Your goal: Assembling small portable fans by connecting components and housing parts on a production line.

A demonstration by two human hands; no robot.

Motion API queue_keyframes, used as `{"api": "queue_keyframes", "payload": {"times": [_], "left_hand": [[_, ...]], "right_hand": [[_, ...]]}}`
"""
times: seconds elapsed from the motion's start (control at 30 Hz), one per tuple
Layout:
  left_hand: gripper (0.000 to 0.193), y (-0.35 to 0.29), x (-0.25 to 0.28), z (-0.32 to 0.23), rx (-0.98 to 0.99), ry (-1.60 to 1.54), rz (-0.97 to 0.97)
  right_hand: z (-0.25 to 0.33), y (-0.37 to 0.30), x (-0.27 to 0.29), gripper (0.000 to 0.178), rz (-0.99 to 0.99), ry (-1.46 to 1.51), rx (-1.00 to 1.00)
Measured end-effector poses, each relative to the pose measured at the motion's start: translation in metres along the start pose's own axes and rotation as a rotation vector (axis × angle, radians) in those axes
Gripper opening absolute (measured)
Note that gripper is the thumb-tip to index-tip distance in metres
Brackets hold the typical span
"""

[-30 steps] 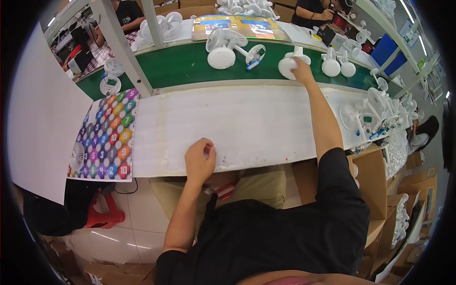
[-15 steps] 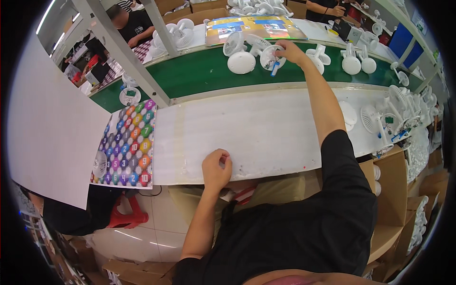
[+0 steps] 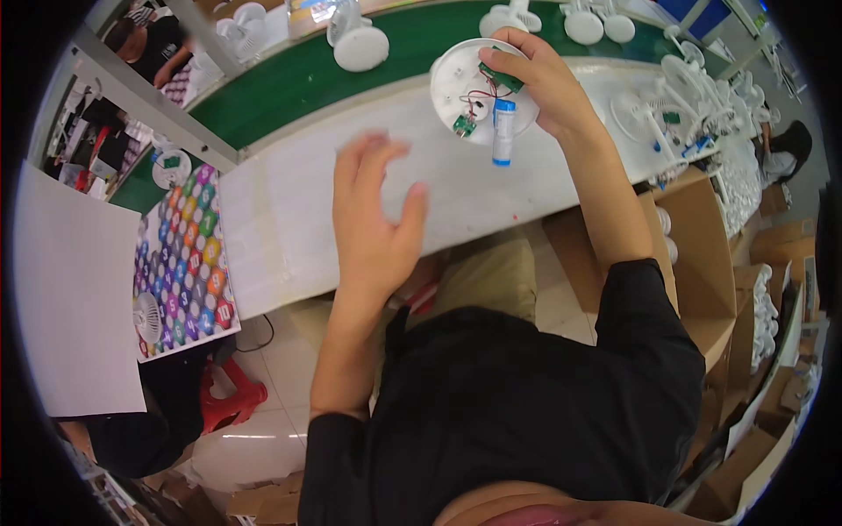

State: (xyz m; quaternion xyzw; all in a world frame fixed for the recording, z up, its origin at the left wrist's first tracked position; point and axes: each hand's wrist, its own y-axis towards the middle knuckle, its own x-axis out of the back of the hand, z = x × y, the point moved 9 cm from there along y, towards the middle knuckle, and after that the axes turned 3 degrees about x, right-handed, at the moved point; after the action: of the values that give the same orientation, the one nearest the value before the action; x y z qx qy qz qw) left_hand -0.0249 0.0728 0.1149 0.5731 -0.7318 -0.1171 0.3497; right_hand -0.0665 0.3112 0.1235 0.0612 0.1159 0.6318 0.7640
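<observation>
My right hand (image 3: 539,74) grips the right rim of a round white fan base (image 3: 452,83), held above the far part of the white worktable (image 3: 289,193). Its open underside faces me, with thin wires, a green circuit board (image 3: 498,77), a smaller green board (image 3: 465,126) and a blue cylindrical battery (image 3: 503,133) hanging from it. Whatever is behind the base is hidden. My left hand (image 3: 377,215), a little blurred, is raised over the table to the left of the base, fingers spread and holding nothing.
Several white fans, one with a round base (image 3: 360,49), stand along the green conveyor belt (image 3: 263,110). More fan parts (image 3: 684,114) crowd the table's right end, with a cardboard box (image 3: 693,254) below. A colourful numbered sheet (image 3: 189,263) lies left, beside a large white panel (image 3: 79,298).
My right hand has lifted the fan base off the conveyor and brought it nearer, over the table. My left hand has risen from the table's near edge and opened. The view has shifted.
</observation>
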Motion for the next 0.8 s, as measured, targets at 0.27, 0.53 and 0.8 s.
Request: {"api": "queue_keyframes", "payload": {"times": [0.27,0.53,0.8], "left_hand": [[0.027,-0.013,0.000,-0.043,0.061,-0.067,0.136],[0.008,-0.033,0.045,-0.019,0.191,-0.295,-0.018],[0.015,-0.017,0.036,-0.038,-0.075,-0.244,0.397]], "right_hand": [[-0.020,-0.087,-0.080,0.015,0.043,0.395,-0.076],[0.027,-0.129,-0.116,0.063,0.157,-0.291,0.327],[0.039,-0.141,-0.111,0.068,0.331,-0.483,0.209]]}}
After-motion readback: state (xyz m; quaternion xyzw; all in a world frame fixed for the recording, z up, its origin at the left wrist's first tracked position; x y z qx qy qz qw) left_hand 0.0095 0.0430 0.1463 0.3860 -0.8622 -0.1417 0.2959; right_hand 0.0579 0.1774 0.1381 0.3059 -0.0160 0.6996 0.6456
